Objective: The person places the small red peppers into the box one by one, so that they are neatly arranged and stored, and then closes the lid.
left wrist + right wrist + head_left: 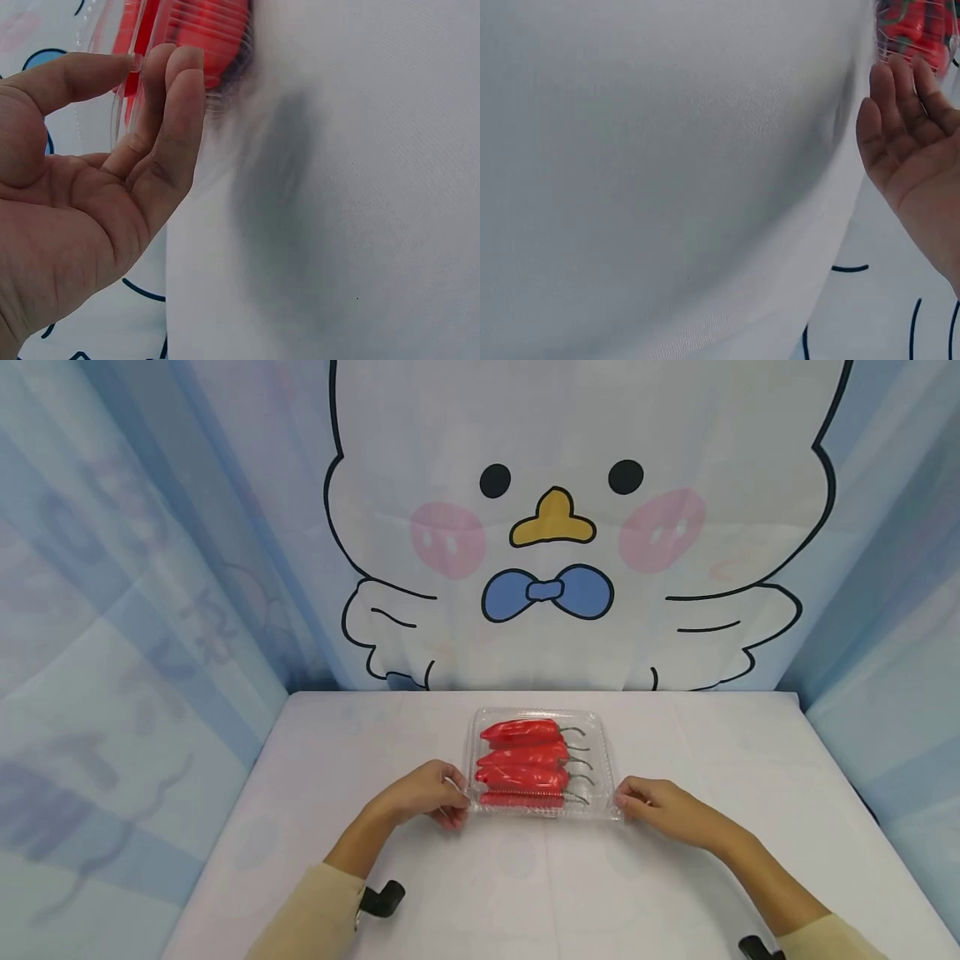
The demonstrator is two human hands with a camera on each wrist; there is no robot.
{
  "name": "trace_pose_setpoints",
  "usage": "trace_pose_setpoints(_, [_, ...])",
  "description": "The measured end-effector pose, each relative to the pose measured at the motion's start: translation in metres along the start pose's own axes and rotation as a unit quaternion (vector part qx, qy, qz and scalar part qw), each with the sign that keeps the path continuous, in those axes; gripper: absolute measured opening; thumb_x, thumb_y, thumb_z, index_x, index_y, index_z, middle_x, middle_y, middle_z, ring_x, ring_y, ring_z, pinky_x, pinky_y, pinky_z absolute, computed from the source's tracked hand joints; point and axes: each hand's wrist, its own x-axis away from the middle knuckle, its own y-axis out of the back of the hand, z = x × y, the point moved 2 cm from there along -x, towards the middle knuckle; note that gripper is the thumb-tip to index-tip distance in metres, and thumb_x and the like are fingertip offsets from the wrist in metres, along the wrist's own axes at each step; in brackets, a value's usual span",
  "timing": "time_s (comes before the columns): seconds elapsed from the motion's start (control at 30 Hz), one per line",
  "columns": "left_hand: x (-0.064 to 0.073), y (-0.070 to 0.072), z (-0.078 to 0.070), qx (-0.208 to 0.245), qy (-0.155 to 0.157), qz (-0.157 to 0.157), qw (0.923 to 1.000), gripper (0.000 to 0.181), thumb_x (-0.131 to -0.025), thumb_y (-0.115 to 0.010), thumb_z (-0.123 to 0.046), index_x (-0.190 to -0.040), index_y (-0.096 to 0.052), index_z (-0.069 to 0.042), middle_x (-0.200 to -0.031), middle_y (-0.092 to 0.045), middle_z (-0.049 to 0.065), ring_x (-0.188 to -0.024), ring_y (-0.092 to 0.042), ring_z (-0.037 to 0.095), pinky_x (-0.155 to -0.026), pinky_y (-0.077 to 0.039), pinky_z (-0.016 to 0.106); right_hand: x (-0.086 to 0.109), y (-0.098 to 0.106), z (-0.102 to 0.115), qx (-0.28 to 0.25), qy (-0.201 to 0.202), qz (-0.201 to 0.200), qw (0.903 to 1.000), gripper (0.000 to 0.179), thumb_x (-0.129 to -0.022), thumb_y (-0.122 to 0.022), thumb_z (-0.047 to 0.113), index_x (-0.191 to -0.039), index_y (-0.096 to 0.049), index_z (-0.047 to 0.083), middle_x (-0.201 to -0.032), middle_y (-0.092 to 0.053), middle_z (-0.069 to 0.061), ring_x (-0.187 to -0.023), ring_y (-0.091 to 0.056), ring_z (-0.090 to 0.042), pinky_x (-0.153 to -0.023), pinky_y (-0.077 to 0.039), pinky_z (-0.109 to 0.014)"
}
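A clear plastic clamshell box point(606, 756) lies towards the back of the table with its lid down. Inside it several red chili peppers point(525, 755) are lined up, their green stems to the right. My left hand point(423, 793) pinches the rim at the front left corner; in the left wrist view, thumb and forefinger meet on the rim while the other fingers point(176, 124) bend alongside. At the front right corner my right hand point(663, 810) grips the box edge. Its fingers point(885, 94) reach up to the box's ribbed side in the right wrist view, with the thumb hidden.
A white cloth covers the table point(555, 893). Behind it hangs a curtain point(750, 510) with a cartoon bird, and blue curtains point(112, 610) stand on both sides. Black wrist mounts point(384, 899) show near both sleeves point(315, 914).
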Motion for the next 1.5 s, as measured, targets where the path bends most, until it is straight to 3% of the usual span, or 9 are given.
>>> trace_pose_setpoints(0.3, [-0.001, -0.001, 0.002, 0.015, -0.024, 0.005, 0.9996, 0.016, -0.093, -0.07, -0.002, -0.103, -0.058, 0.005, -0.08, -0.075, 0.013, -0.066, -0.073, 0.018, -0.069, -0.067, 0.036, -0.002, -0.003, -0.005, -0.09, 0.007, 0.043, 0.9949, 0.018, -0.108, -0.052, 0.016, -0.097, -0.063, 0.007, -0.087, -0.066, -0.002, -0.078, -0.061, -0.014, -0.069, -0.054, -0.027])
trace_pose_setpoints(0.77, [-0.003, -0.003, 0.002, 0.012, -0.027, -0.003, 0.9996, 0.017, -0.092, -0.071, 0.0, -0.102, -0.058, 0.005, -0.078, -0.075, 0.012, -0.063, -0.072, 0.017, -0.067, -0.066, 0.035, -0.003, -0.01, -0.008, -0.199, -0.005, 0.102, 0.9747, 0.022, -0.107, -0.051, 0.014, -0.1, -0.059, -0.005, -0.093, -0.069, -0.01, -0.084, -0.065, -0.01, -0.076, -0.061, -0.027])
trace_pose_setpoints(0.97, [-0.004, -0.004, 0.002, 0.008, -0.024, -0.008, 0.9997, 0.017, -0.093, -0.072, -0.001, -0.103, -0.059, 0.004, -0.079, -0.075, 0.012, -0.064, -0.072, 0.017, -0.066, -0.066, 0.033, -0.005, -0.01, -0.011, -0.217, -0.011, 0.12, 0.9687, 0.026, -0.108, -0.052, 0.016, -0.101, -0.06, -0.008, -0.091, -0.069, -0.009, -0.084, -0.068, -0.01, -0.078, -0.063, -0.027])
trace_pose_setpoints(1.23, [-0.006, -0.004, 0.004, 0.008, -0.02, -0.013, 0.9997, 0.017, -0.092, -0.072, -0.002, -0.102, -0.06, 0.004, -0.078, -0.075, 0.012, -0.064, -0.073, 0.018, -0.066, -0.066, 0.033, -0.006, -0.011, -0.014, -0.226, 0.008, 0.124, 0.9662, 0.025, -0.108, -0.052, 0.013, -0.098, -0.058, -0.009, -0.088, -0.067, -0.003, -0.082, -0.067, -0.009, -0.077, -0.064, -0.029])
trace_pose_setpoints(1.5, [-0.006, -0.004, 0.005, 0.01, -0.019, -0.014, 0.9997, 0.018, -0.092, -0.072, -0.003, -0.102, -0.06, 0.004, -0.078, -0.075, 0.012, -0.064, -0.073, 0.018, -0.065, -0.066, 0.034, -0.006, -0.01, -0.015, -0.223, 0.012, 0.121, 0.9673, 0.025, -0.108, -0.053, 0.012, -0.097, -0.058, -0.011, -0.084, -0.065, -0.004, -0.078, -0.066, -0.009, -0.074, -0.063, -0.028])
